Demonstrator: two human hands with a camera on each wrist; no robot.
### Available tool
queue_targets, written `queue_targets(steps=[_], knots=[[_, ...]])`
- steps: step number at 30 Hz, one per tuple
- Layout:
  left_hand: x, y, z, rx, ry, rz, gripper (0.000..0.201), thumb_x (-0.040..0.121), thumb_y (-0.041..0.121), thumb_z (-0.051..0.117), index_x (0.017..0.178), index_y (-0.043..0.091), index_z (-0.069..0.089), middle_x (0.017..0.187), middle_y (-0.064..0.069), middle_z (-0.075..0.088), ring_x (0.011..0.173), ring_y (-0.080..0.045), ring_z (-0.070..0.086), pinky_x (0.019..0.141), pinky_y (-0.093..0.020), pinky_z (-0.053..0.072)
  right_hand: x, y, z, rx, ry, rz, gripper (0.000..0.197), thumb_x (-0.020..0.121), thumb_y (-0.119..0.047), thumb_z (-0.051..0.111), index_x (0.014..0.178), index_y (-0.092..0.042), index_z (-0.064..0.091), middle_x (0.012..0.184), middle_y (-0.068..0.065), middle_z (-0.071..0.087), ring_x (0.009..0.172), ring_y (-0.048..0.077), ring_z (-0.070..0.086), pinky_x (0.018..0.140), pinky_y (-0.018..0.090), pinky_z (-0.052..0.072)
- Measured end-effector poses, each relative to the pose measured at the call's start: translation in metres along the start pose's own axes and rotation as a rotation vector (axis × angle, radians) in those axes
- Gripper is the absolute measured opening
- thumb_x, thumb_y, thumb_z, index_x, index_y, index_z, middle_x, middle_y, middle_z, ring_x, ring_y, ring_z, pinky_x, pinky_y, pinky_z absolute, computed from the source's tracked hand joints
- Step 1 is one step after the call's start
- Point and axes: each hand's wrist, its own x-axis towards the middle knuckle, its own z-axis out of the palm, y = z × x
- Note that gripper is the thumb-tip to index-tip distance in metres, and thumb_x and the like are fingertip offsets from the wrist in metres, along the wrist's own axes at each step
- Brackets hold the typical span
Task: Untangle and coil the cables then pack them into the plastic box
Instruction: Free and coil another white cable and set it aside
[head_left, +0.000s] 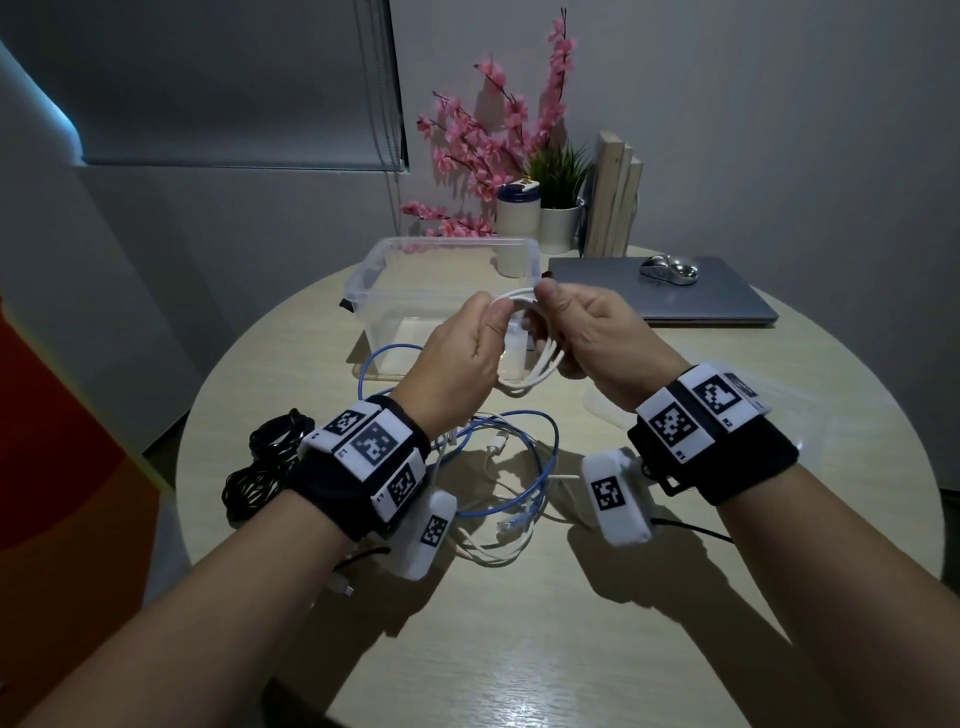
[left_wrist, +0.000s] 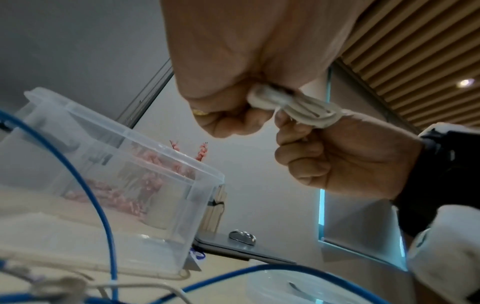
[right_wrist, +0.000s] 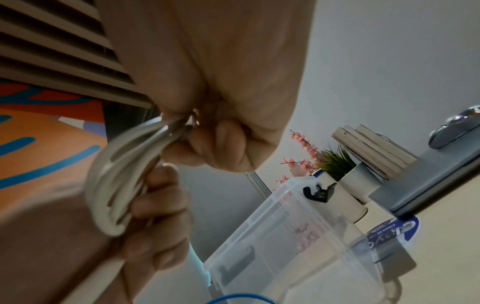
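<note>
Both hands up over the table (head_left: 519, 649), left hand (head_left: 457, 353) and right hand (head_left: 592, 338) pinching the coiled white cable (head_left: 540, 358), clear plastic box (head_left: 374, 280) just behind.

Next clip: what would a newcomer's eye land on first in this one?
First, the two hands raised mid-frame: the left hand and right hand both grip a coiled white cable just in front of the clear plastic box. Below them a tangle of blue cable and thin white leads sprawls on the round table, with a black cable bundle at its left edge. Pink flowers stand out at the back.
</note>
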Motion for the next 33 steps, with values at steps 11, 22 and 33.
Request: queue_targets(steps=[11, 22, 33], knots=[[0.006, -0.004, -0.001, -0.084, 0.103, -0.047, 0.034, 0.103, 0.031, 0.032, 0.076, 0.017, 0.047, 0.066, 0.000, 0.048, 0.059, -0.014, 0.042, 0.058, -0.031, 0.036, 0.006, 0.004, 0.005, -0.569, -0.009, -0.083, 0.021, 0.101, -0.020, 0.040, 0.105, -0.011, 0.058, 0.067, -0.003, 0.050, 0.058, 0.013, 0.045, 0.058, 0.027, 0.036], [0.002, -0.008, -0.003, -0.089, 0.081, 0.027, 0.033, 0.104, 0.034, 0.031, 0.085, 0.009, 0.044, 0.069, -0.013, 0.054, 0.050, -0.007, 0.038, 0.050, -0.024, 0.034, 0.005, 0.004, 0.002, -0.437, 0.082, -0.109, 0.027, 0.101, -0.027, 0.039, 0.079, -0.015, 0.049, 0.060, 0.002, 0.050, 0.044, 0.014, 0.049, 0.042, 0.026, 0.042], [0.006, -0.015, -0.012, -0.088, 0.219, -0.046, 0.025, 0.100, 0.025, 0.045, 0.082, 0.013, 0.057, 0.063, 0.009, 0.060, 0.053, -0.011, 0.050, 0.051, -0.027, 0.043, 0.006, 0.001, 0.002, -0.388, 0.105, -0.128, 0.023, 0.100, -0.028, 0.043, 0.080, -0.020, 0.053, 0.058, 0.001, 0.050, 0.051, 0.014, 0.056, 0.046, 0.029, 0.045]])
